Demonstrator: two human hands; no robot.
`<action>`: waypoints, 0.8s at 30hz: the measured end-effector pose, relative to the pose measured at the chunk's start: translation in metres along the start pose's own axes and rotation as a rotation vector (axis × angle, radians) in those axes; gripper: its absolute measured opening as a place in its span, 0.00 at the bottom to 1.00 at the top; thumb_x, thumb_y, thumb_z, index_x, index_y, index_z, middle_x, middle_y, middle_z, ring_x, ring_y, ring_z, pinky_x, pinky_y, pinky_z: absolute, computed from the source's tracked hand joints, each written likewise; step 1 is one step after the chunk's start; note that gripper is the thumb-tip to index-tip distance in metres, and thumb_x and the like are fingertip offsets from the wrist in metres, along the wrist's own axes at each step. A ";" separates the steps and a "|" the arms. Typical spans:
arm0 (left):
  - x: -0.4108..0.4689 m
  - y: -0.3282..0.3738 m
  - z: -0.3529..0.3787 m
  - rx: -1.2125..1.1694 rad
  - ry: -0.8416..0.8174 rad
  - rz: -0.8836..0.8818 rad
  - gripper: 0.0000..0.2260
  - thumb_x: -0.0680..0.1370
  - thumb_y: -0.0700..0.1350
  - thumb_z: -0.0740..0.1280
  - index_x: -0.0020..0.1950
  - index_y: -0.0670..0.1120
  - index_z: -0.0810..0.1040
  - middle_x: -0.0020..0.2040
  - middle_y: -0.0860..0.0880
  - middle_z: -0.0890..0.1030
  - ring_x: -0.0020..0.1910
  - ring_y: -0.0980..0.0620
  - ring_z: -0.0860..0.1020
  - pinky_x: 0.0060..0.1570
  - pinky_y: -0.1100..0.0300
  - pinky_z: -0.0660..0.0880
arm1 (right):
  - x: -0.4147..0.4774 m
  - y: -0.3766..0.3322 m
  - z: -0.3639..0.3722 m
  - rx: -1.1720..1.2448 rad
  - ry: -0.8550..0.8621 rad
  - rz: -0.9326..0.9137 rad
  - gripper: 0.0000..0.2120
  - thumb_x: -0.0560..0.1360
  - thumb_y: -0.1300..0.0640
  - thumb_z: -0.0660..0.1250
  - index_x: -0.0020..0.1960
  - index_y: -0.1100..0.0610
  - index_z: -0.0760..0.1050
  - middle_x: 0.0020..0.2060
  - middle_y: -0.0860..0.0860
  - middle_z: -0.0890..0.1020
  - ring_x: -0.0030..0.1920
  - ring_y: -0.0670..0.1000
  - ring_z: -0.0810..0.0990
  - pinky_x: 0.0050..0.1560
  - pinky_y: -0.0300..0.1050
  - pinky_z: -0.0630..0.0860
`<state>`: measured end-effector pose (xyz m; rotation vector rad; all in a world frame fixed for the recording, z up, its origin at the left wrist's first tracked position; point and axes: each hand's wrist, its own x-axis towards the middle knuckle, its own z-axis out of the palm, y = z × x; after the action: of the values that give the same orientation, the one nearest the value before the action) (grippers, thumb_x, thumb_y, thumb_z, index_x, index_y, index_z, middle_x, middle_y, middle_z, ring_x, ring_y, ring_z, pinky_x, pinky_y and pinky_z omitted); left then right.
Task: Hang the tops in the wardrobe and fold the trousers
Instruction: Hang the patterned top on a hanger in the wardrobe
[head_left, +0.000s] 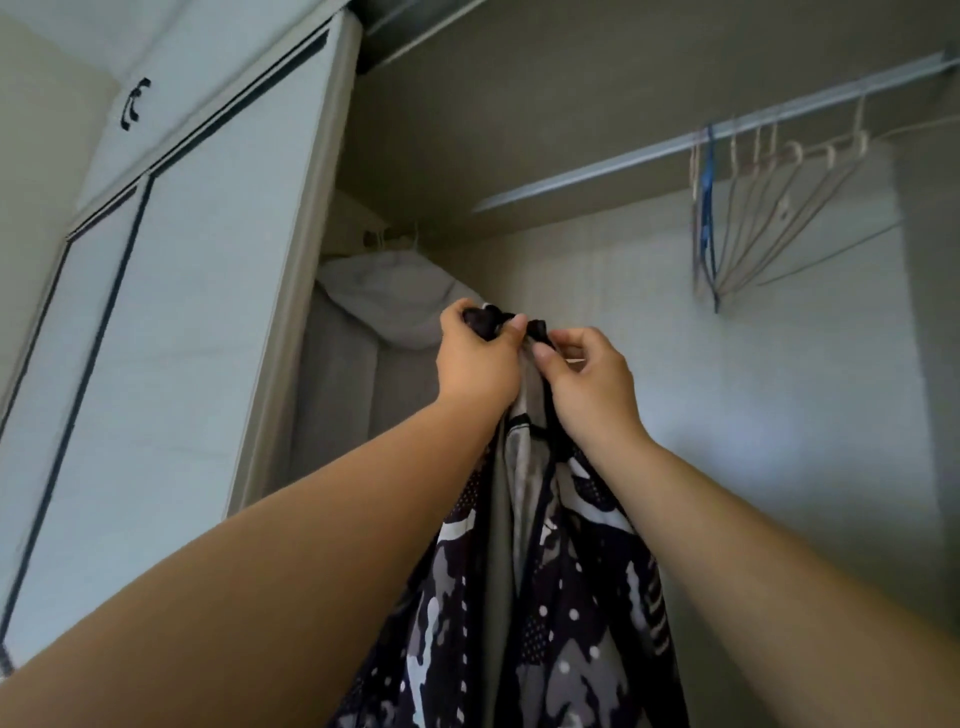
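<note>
"At the mouth of an open closet, what is the person doing?"

"Both bare arms are reaching up and forward. The left hand (475, 358) is gripping the dark top edge of a patterned top (571, 597), with its fingers curling round the bunched cloth. The right hand (592, 384) is pinching the same edge just beside it, thumb against fingertips."

"Where is the top sitting in all this?"

"It is hanging straight down from the two hands, between the forearms. It is showing black, grey and white camouflage blotches with white dots, and a plain grey inside down the middle. The hands are holding it well below the closet rail (597, 174), apart from it. Whether a hanger is sitting inside the neck, I cannot tell."

"And around it?"

"Up to the right, a bunch of pale hangers (793, 151) is hanging on the rail, with a blue hanger (705, 187) at the bunch's left end. To the left, a pale fabric wardrobe (197, 312) with dark trim is standing, carrying a black loop handle (134, 104) near its top. Behind the hands, a white puffy bundle (395, 296) is hanging in the corner beside the wardrobe."
</note>
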<state>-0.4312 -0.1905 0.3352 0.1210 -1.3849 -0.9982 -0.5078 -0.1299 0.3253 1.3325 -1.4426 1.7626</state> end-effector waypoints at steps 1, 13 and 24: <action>0.008 -0.005 0.008 0.004 -0.003 0.005 0.17 0.78 0.47 0.67 0.64 0.43 0.70 0.54 0.48 0.76 0.53 0.50 0.75 0.48 0.61 0.68 | 0.008 0.006 -0.002 -0.008 0.014 -0.008 0.06 0.76 0.54 0.67 0.51 0.51 0.72 0.42 0.43 0.76 0.43 0.43 0.75 0.35 0.23 0.67; 0.091 -0.053 0.083 -0.040 -0.137 0.165 0.05 0.79 0.44 0.66 0.52 0.48 0.70 0.45 0.52 0.74 0.47 0.54 0.72 0.43 0.66 0.65 | 0.102 0.059 -0.007 -0.297 0.106 -0.018 0.06 0.75 0.57 0.68 0.52 0.53 0.78 0.36 0.42 0.77 0.42 0.45 0.77 0.43 0.36 0.72; 0.169 -0.031 0.139 -0.040 -0.118 0.360 0.10 0.78 0.47 0.65 0.59 0.49 0.72 0.54 0.47 0.80 0.54 0.44 0.77 0.49 0.54 0.73 | 0.204 0.026 -0.023 -0.797 0.112 -0.134 0.06 0.75 0.55 0.67 0.40 0.52 0.75 0.36 0.51 0.79 0.44 0.52 0.78 0.40 0.41 0.70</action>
<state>-0.5883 -0.2531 0.4783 -0.2141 -1.4300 -0.7401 -0.6190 -0.1568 0.4973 0.8549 -1.6804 0.9703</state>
